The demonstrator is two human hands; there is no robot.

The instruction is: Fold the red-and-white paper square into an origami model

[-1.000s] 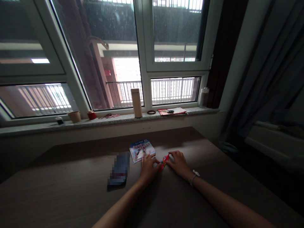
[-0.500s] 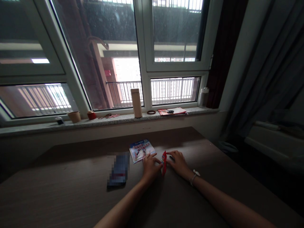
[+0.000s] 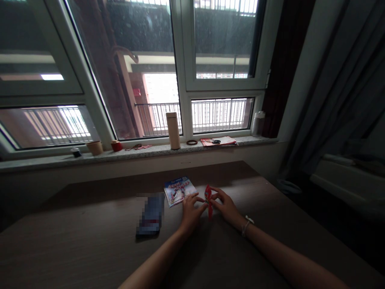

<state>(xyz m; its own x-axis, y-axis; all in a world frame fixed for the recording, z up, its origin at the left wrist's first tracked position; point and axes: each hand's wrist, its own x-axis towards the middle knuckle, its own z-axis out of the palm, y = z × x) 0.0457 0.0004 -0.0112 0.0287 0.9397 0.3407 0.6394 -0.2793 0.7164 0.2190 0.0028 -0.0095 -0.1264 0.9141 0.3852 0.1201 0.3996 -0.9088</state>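
Note:
A small red printed packet (image 3: 207, 192) stands on edge above the brown table (image 3: 90, 249). Its left side is pinched by the fingertips of my left hand (image 3: 190, 212). From the other side, the thumb and fingers of my right hand (image 3: 227, 207) grip it, and a pale bracelet circles that wrist. Just beyond my left hand lies a booklet (image 3: 177, 192) with a blue and white printed cover, apparently on top of other sheets. Farther left rests a dark blue flat thing (image 3: 152, 214), pixelated so its kind is unclear.
Along the stone windowsill (image 3: 156, 151) stand a beige flask (image 3: 173, 130), a tan cup (image 3: 95, 148), a red container (image 3: 116, 145) and a white bottle (image 3: 258, 123). Scissors (image 3: 215, 141) lie on red-edged papers (image 3: 231, 140), beside a dark ring (image 3: 191, 142).
The red packet has risen slightly and tilted, its top now leaning left. My right hand's fingers have closed in on it; my left hand has shifted only a little.

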